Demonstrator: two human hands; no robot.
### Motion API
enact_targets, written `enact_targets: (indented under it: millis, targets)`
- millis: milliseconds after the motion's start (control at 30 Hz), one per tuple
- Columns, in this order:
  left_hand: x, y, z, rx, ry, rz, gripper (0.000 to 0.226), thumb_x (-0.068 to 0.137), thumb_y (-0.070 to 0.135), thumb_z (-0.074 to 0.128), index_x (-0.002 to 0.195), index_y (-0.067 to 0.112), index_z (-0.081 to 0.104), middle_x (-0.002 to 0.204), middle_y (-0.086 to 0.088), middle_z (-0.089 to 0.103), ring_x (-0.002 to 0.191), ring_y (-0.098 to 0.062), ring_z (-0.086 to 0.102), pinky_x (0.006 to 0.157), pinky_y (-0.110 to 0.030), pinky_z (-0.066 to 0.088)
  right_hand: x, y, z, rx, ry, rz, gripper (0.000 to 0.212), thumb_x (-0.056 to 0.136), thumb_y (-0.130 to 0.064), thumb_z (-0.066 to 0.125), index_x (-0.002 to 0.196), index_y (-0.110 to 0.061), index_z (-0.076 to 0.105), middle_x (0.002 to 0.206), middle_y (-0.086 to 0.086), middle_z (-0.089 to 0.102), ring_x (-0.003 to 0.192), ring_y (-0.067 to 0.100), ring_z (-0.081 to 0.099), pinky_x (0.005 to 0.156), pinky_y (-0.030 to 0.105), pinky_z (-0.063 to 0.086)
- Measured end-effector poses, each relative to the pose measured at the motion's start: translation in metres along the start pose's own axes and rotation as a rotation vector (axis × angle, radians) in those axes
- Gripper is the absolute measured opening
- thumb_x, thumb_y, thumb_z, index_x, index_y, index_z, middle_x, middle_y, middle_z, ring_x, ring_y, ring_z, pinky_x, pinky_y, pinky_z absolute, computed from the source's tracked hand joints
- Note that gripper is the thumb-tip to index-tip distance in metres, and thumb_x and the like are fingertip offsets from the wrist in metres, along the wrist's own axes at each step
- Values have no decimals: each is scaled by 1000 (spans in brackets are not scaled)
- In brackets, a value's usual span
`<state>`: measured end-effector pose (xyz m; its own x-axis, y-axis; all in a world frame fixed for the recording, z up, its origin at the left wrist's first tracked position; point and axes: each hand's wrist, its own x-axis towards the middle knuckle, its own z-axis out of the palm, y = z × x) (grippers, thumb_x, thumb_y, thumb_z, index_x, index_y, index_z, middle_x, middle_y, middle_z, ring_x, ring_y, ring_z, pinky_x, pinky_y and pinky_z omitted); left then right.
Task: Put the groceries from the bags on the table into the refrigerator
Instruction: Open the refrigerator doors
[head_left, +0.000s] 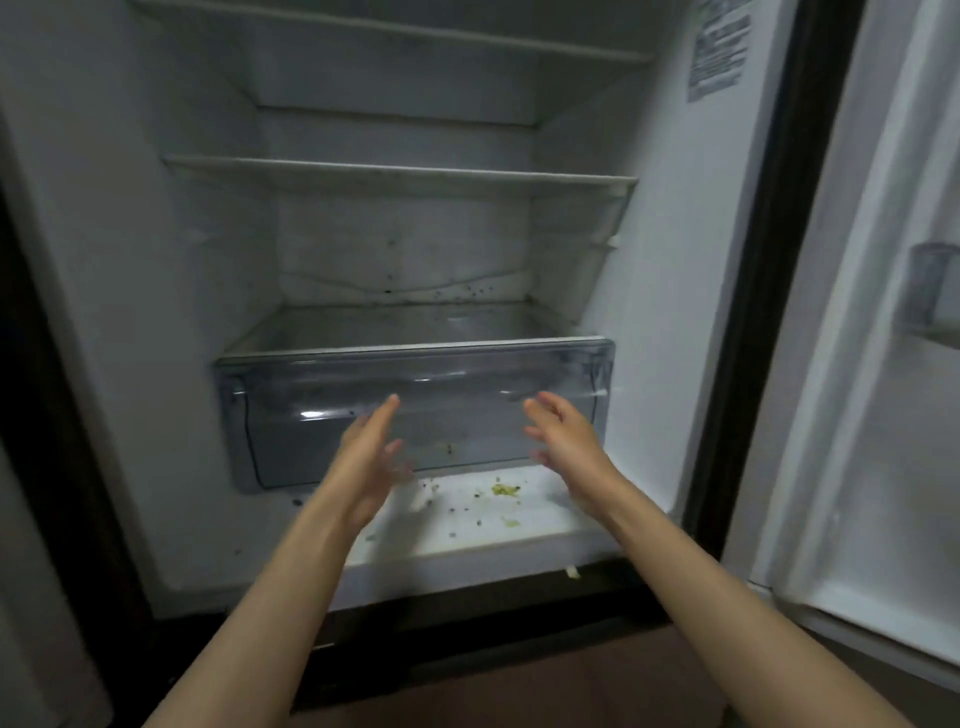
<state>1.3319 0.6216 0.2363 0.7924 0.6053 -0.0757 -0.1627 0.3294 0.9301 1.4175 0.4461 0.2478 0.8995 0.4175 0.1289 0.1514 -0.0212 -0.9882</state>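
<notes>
The refrigerator (670, 291) stands open in front of me, its white inside bare of groceries. A clear plastic crisper drawer (291, 415) sits at the bottom, under the lowest shelf. My left hand (366, 462) is held out just in front of the drawer's face, fingers straight, holding nothing. My right hand (563, 441) reaches toward the drawer's right half with fingers relaxed and spread, also holding nothing. Whether either hand touches the drawer I cannot tell. No bags or groceries are in view.
Two white shelves (395, 176) span the upper part. The fridge floor (483, 519) in front of the drawer carries crumbs and green scraps. The open door (883, 364) with its door bin stands at the right. A brown floor lies below.
</notes>
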Motion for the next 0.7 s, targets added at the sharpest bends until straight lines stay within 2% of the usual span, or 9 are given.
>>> enact_targets:
  millis: [100, 167, 233, 267, 333, 433, 533, 600, 700]
  targets:
    - [24, 17, -7, -266, 5, -78, 57, 94, 32, 50, 144, 14, 28, 129, -11, 43, 122, -26, 44, 96, -45, 39, 41, -8, 5, 582, -28, 252, 41, 97, -27, 45, 132, -7, 39, 143, 16, 40, 127, 32, 45, 97, 42, 41]
    - [36, 25, -9, -342, 14, -76, 45, 97, 27, 46, 137, 10, 36, 134, -11, 45, 129, -27, 42, 100, -48, 37, 63, -11, 7, 772, -10, 331, 28, 97, -28, 45, 116, -6, 45, 145, 20, 37, 130, 35, 42, 99, 46, 38]
    - [47, 34, -10, -381, 6, -59, 26, 98, 23, 43, 119, 8, 47, 122, -9, 53, 131, -27, 41, 95, -49, 40, 79, -13, 11, 883, 5, 333, 38, 97, -28, 45, 128, -6, 40, 146, 20, 36, 131, 34, 41, 101, 48, 36]
    - [51, 38, -11, -394, 6, -50, 24, 99, 20, 42, 118, 6, 47, 121, -9, 54, 130, -27, 43, 91, -49, 40, 84, -14, 12, 925, 10, 327, 47, 97, -28, 45, 137, -6, 33, 145, 20, 37, 131, 34, 41, 100, 48, 36]
    - [54, 43, -11, -388, 25, -31, 36, 99, 16, 41, 132, 3, 39, 133, -12, 50, 127, -27, 46, 89, -51, 40, 87, -18, 15, 975, 0, 322, 49, 98, -27, 44, 139, -5, 31, 142, 20, 41, 130, 33, 42, 98, 49, 37]
    - [51, 42, -11, -334, 61, -22, 40, 99, 16, 40, 136, 2, 37, 138, -11, 49, 123, -24, 50, 87, -52, 41, 84, -18, 16, 994, -7, 336, 28, 99, -27, 42, 115, -5, 45, 139, 19, 45, 128, 33, 45, 96, 49, 38]
    - [43, 41, -10, -278, 78, -8, 22, 100, 18, 39, 112, 5, 52, 135, -11, 51, 120, -22, 52, 91, -48, 42, 78, -16, 14, 962, -16, 334, 23, 100, -24, 41, 87, -6, 45, 137, 20, 47, 127, 33, 46, 95, 47, 39]
    - [34, 41, -8, -237, 91, 6, 22, 100, 19, 39, 89, 8, 54, 132, -10, 53, 112, -20, 54, 95, -43, 42, 72, -17, 11, 950, -20, 333, 25, 100, -22, 40, 82, -6, 45, 135, 21, 50, 125, 34, 47, 96, 46, 40]
    - [21, 41, -6, -225, 109, 33, 22, 100, 20, 40, 83, 12, 52, 132, -9, 54, 105, -18, 54, 94, -39, 42, 61, -20, 4, 975, -29, 348, 26, 100, -21, 40, 79, -6, 46, 132, 22, 51, 125, 35, 48, 97, 46, 40]
